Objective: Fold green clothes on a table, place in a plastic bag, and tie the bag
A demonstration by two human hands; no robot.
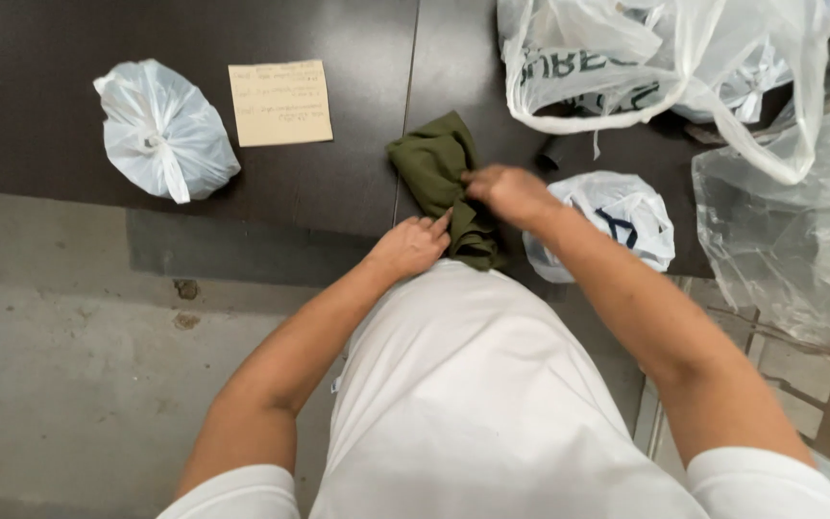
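At the middle of the frame, on the near edge of the dark brown desk [338, 183], lies a bunched olive-green cloth [434, 168]. The right hand [509, 192] is clamped on the cloth's lower fold, fingers curled over it. The left hand [410, 245] pinches the same fold from below, its fingers pressed against the fabric. Just right of the cloth sits a knotted white plastic bag with dark print [617, 221]. Toward the upper left rests another knotted white plastic bag [165, 130], beside a tan paper note [280, 102]. Loose clear plastic bags [684, 67] fill the upper right.
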